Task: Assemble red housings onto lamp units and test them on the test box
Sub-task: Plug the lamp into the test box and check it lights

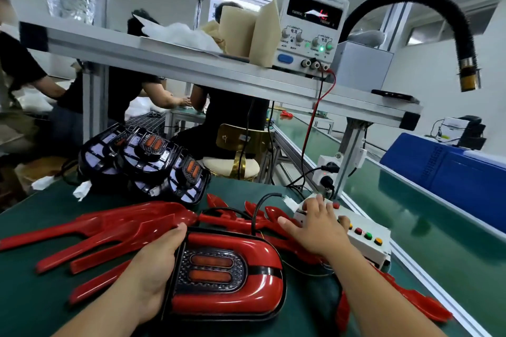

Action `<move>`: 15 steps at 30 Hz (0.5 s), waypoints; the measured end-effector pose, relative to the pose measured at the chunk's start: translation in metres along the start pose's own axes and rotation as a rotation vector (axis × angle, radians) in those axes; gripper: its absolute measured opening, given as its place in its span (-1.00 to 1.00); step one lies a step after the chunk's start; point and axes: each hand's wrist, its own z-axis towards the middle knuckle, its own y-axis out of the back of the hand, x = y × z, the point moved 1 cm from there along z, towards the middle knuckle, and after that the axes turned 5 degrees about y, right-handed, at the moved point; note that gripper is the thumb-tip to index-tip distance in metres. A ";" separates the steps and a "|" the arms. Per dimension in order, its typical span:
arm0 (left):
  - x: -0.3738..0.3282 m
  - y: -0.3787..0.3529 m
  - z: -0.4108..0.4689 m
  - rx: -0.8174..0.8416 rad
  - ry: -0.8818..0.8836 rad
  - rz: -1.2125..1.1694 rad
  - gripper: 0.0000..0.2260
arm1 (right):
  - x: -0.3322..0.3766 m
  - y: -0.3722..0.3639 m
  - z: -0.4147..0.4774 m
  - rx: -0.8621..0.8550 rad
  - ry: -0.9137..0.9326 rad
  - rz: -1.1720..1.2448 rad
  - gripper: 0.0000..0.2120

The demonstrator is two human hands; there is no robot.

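- Risk: the cable [257, 210] runs from the lamp [227, 273] up to a white plug [290, 204] at the corner of the test box [367, 243]. Can't tell if the plug is seated. A loose plug would likely give a false fail.
- Risk: the right hand [317, 230] lies across the box's near end, close to several buttons [368, 235]. A wrong button could get pushed and the wrong function tested.
- Risk: the lamp sits against spare housings [109, 230], some touching it. A cable tug or a slack grip could slide it and scuff the glossy red housing [262, 254].
- Risk: the housing's clips can't be seen. If it is only half snapped on, it could pop loose in handling.
- Left hand [153, 262]: grips the lamp's left edge, thumb over the top corner, fingers wrapped round the side. The lamp lies face up on the green mat [32, 295], housing on, just left of the box.
- Right hand: palm down, fingers straight and spread on the box top, fingertips at its far end near a red button. It holds nothing. Can't tell whether it is actually pressing.
- Can't tell if the lamp's orange bars are lit.
- Bare lamps [145, 161] are stacked behind the spare housings, well apart from the box.
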 end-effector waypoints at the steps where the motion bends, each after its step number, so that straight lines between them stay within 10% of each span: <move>1: 0.000 -0.001 -0.001 -0.006 -0.007 0.004 -0.65 | -0.006 0.004 -0.004 -0.027 -0.012 0.014 -0.04; 15: -0.001 0.002 -0.003 -0.057 -0.077 0.059 -0.56 | -0.056 0.001 -0.048 0.075 -0.317 -0.133 0.29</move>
